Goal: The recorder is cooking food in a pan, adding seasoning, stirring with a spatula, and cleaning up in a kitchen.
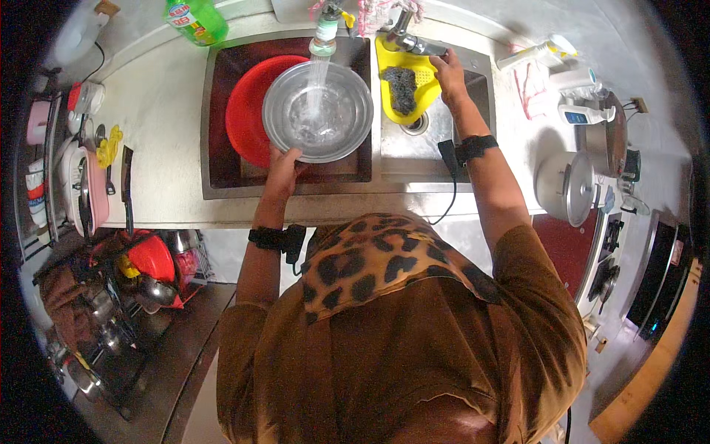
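My left hand grips the near rim of a metal basin, which is tilted or held over a red plastic basin in the left sink bowl. Water runs from a faucet head into the metal basin. My right hand is on the lever end of a second metal faucet fitting over the right sink bowl. Under that fitting, a yellow corner strainer holds a dark grey scouring pad.
A cleaver-like knife and yellow gloves or cloth lie on the left counter. A green detergent bottle stands behind the sink. On the right are a lidded pot and a white pump bottle.
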Available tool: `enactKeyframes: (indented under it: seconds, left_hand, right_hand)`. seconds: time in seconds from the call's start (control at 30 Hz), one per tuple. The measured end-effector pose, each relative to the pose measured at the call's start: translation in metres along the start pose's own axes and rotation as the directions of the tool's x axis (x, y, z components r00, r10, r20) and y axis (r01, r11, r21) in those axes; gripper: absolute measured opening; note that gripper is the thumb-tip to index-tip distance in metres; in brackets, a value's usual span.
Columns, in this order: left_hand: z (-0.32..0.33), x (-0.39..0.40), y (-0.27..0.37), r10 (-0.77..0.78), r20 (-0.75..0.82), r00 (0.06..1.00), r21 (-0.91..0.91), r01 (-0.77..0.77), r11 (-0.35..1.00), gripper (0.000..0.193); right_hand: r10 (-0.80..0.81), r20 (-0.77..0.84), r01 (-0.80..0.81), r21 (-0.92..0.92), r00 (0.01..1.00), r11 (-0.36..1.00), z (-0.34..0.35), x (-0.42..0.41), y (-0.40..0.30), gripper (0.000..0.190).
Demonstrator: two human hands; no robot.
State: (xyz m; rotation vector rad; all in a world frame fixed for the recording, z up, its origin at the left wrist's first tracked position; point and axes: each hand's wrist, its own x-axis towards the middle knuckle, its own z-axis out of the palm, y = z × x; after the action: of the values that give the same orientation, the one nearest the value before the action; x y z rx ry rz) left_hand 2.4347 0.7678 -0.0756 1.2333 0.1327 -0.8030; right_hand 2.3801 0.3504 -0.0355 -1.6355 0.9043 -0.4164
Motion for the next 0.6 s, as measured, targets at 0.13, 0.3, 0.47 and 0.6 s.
enactKeyframes:
  seconds: [0.13,0.3,0.47,0.6]
  left_hand:
    - [0.004,0.003,0.001,-0.081,0.001,0.997,0.038,0.081,0.996,0.067]
    - [0.002,-0.002,-0.006,-0.041,0.0,0.999,0.043,0.041,0.998,0.07]
    - [0.017,-0.005,0.004,-0.125,-0.037,0.991,0.054,0.127,0.99,0.07]
    - [0.018,-0.006,0.003,-0.114,-0.028,0.993,0.056,0.115,0.992,0.067]
  right_hand:
    - [-0.087,-0.089,0.082,-0.063,0.992,0.995,-0.008,0.014,0.021,0.07]
    - [-0.023,-0.056,0.026,0.053,0.998,0.998,0.005,-0.021,-0.02,0.073]
    - [-0.048,-0.122,0.051,0.017,0.991,0.999,-0.004,-0.01,-0.003,0.078]
    - [-0.061,-0.103,0.067,0.056,0.993,0.996,-0.004,-0.013,-0.007,0.081]
